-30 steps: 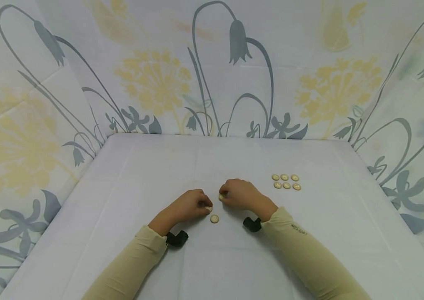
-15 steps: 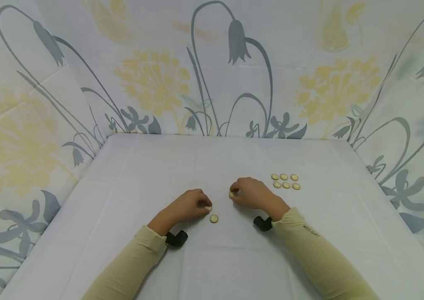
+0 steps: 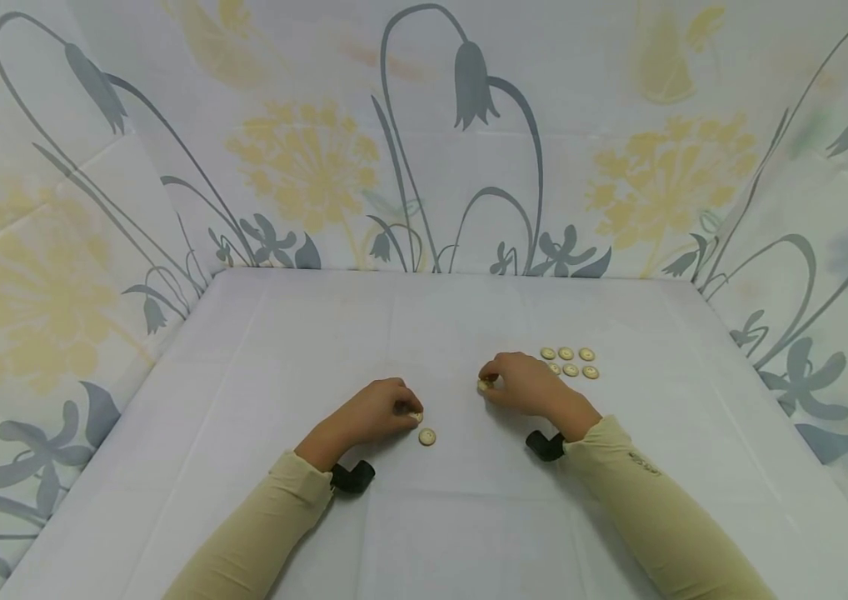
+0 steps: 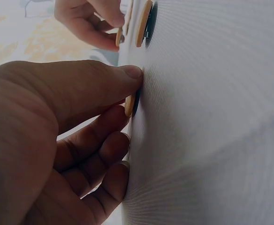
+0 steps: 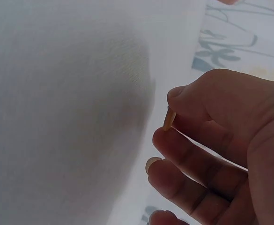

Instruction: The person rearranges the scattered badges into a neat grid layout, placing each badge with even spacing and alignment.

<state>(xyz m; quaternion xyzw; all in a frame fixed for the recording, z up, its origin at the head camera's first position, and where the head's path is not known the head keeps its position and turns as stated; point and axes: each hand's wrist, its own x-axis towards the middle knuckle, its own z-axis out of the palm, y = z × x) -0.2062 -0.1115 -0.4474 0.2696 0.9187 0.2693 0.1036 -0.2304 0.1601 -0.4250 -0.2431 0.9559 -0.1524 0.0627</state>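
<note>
Near the middle of the white tabletop, my left hand [image 3: 373,415] pinches a round, pale yellow button [image 3: 416,417] between thumb and fingers. The left wrist view has this button [image 4: 129,107] standing close against the cloth, its face partly covered by the thumb. A loose button [image 3: 427,437] lies flat just in front of it. Further right, my right hand [image 3: 532,387] holds another button [image 3: 484,385] by its edges. In the right wrist view this button [image 5: 169,119] is seen edge-on between thumb and fingertip, apart from the cloth.
Several matching buttons [image 3: 566,353] lie in two rows just beyond my right hand, which partly covers one of them. White cloth covers the table [image 3: 304,325]. Flower-patterned fabric walls [image 3: 424,150] rise at its back and both sides. Dark wrist cameras [image 3: 354,477] sit at the sleeve cuffs.
My right hand has moved steadily right and slightly away with its button, nearing the rows. The left hand keeps its pinch in the same place, and the loose button stays put.
</note>
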